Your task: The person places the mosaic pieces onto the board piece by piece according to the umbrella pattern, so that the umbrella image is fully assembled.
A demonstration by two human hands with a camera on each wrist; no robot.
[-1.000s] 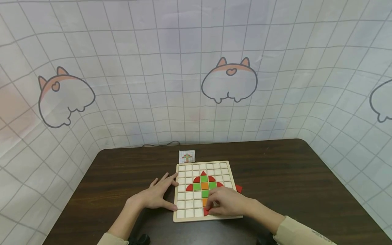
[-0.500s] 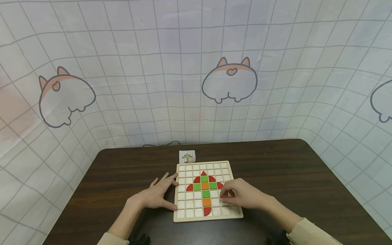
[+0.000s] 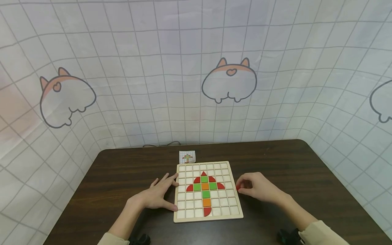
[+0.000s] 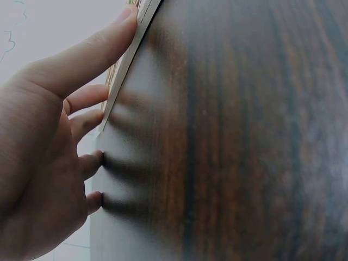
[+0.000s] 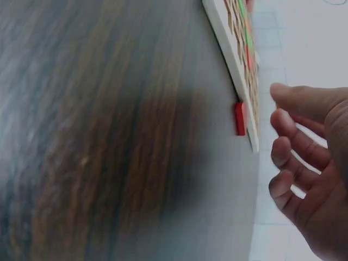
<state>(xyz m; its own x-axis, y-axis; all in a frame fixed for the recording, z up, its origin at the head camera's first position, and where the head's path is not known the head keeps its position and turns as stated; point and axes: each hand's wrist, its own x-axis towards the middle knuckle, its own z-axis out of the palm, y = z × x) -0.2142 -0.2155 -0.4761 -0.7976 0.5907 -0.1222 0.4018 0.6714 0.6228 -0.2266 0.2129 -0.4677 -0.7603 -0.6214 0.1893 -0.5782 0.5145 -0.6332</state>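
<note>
A wooden grid board (image 3: 208, 219) lies on the table, with red, green and orange tiles set in a rocket-like figure, a red quarter-round tile (image 3: 207, 211) at its near end. My left hand (image 3: 154, 195) steadies the board's left edge with spread fingers; in the left wrist view the thumb (image 4: 100, 51) touches that edge. Just past the right edge, my right hand (image 3: 260, 187) hovers beside a small red piece (image 3: 238, 188). In the right wrist view its loosely bent fingers hold nothing, apart from the red piece (image 5: 240, 119), which lies against the board's edge.
Behind the board's far left corner lies a small card (image 3: 187, 157) printed with a similar figure. The dark wooden table (image 3: 128, 170) is backed by a white grid-patterned cloth (image 3: 137, 85), with a thin cable (image 3: 171, 142) along its far edge.
My right hand has left the red quarter-round tile at the near end of the figure and moved right, off the board to the loose red piece. The left hand keeps its place.
</note>
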